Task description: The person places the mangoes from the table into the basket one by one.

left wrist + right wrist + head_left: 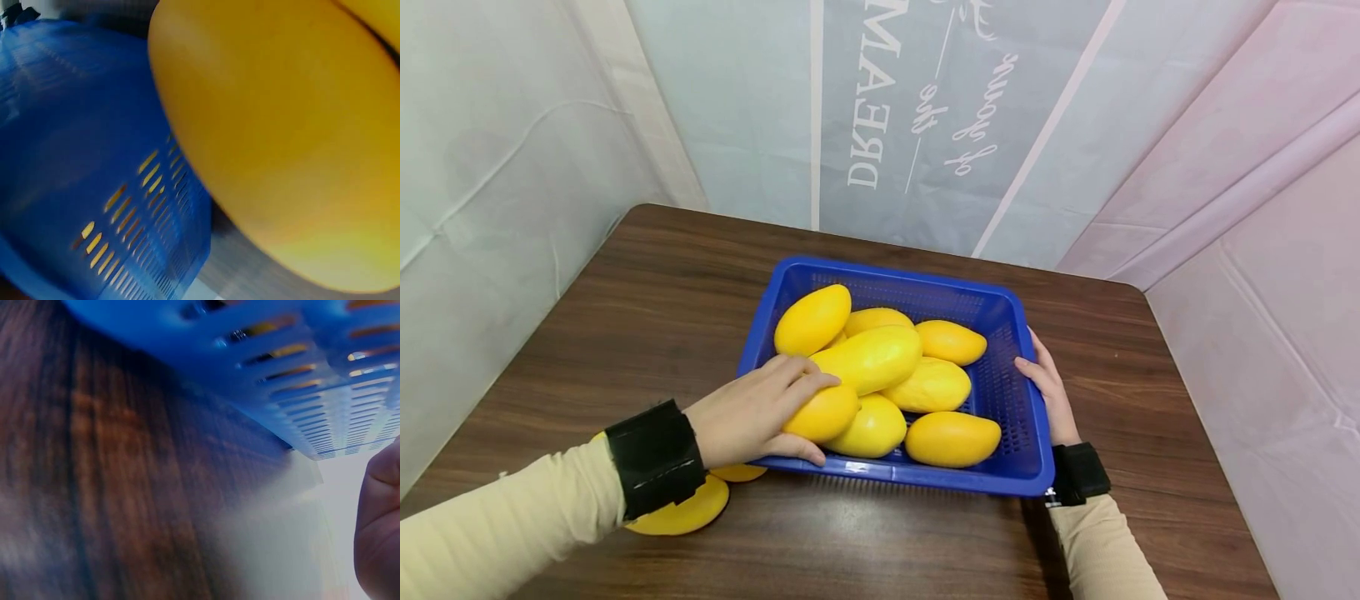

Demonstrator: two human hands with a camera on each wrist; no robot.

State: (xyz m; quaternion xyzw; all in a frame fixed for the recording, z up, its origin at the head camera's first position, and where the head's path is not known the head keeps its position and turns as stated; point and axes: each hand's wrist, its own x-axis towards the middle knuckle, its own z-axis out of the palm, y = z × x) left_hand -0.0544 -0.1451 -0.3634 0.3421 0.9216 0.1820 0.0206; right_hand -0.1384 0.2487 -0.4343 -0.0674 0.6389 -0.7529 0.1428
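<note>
A blue plastic basket (940,477) with slotted sides holds several yellow mangoes, heaped toward its left. Over its near left corner, my left hand (756,410) curls its fingers round a mango (829,414), the thumb close to the front rim. A larger, paler mango (880,357) lies just beyond those fingertips. At the right side, my right hand (1051,392) grips the basket, thumb over the rim and the other fingers along the outer wall. The right wrist view shows part of that hand (380,525) beside the basket's slotted wall (319,415).
More mangoes (681,510) lie on the brown wooden table (685,275), partly beneath my left forearm. One mango (275,137) fills much of the left wrist view, outside the basket wall (94,144). A cloth with lettering (917,100) hangs behind the table.
</note>
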